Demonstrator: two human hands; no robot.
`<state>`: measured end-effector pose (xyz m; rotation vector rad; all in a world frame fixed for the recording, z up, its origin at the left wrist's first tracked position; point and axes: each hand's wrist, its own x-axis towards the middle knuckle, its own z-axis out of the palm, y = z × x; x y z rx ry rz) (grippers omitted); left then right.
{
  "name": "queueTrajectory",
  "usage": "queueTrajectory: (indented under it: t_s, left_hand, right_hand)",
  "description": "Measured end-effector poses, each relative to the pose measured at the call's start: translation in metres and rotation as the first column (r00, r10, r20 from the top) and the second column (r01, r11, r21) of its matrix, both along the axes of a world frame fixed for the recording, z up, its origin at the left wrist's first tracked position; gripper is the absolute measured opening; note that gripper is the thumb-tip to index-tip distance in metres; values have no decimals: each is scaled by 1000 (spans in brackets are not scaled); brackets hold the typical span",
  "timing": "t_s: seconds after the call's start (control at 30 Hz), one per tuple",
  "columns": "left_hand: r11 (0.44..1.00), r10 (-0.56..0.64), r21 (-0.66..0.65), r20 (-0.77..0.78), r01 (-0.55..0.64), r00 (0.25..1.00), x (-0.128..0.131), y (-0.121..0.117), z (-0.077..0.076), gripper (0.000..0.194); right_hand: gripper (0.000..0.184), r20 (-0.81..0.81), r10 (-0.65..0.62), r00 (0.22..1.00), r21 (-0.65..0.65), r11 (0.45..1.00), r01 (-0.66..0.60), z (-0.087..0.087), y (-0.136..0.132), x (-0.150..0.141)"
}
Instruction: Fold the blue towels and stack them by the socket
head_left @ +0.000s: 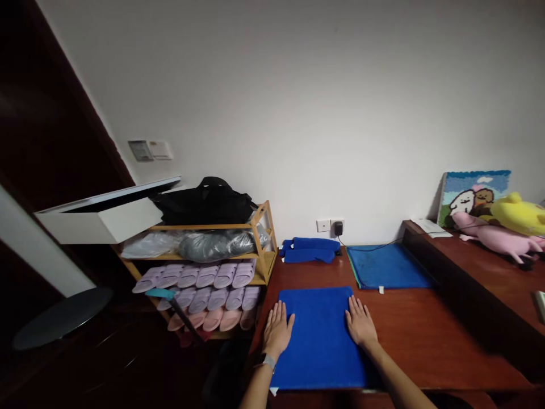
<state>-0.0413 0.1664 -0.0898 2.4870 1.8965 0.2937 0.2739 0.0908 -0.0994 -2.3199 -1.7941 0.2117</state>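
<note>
A blue towel (321,341) lies spread flat on the brown wooden table, a small white tag showing at its lower left corner. On its left edge my left hand (278,330) rests palm down, fingers stretched out, a watch on the wrist. My right hand (361,322) lies flat across the right edge, its fingers also extended. Neither hand holds anything. Behind the towel, near the wall, are rolled or folded blue towels (313,250). Another flat blue towel (389,266) with a white tag lies to the right rear.
Left of the table (447,329) stands a wooden shoe rack (266,241) with rows of slippers (208,275), a black bag (204,204) and a white box (102,221). A plugged-in charger (338,228) trails a cable. Plush toys (498,236) lie on the raised surface at right.
</note>
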Motion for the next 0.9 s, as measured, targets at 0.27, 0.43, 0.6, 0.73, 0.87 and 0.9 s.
queueTrajectory:
  t_s: [0.27,0.43,0.6,0.73,0.87,0.9]
  left_hand:
    - [943,-332,44,92,330,939,121,-17,11,67]
    - [941,-338,11,93,338,937,127,-22,-10,65]
    - [991,-128,-38,24,129,991,48,2,-8,68]
    - [999,-34,21,14,33,999,1,15,-12,68]
    - [998,-41,57,22,39,999,-4,17,-19,68]
    - [997,-39,61,22,38,999,-3,16,-20,69]
  right_hand:
    - [69,-1,0,1000,0,1000,0,7,-2,0]
    - [68,-4,1,1000,12,1000,-1,3,-1,1]
    - [69,-4,-14,1000,-2,1000,14,1,1,1]
    - [69,6,-20,1000,-13,1000,20,0,1,0]
    - [68,2,-27,1000,-7,1000,27,1,4,2]
    - [68,2,-27,1000,-1,1000,27,2,6,3]
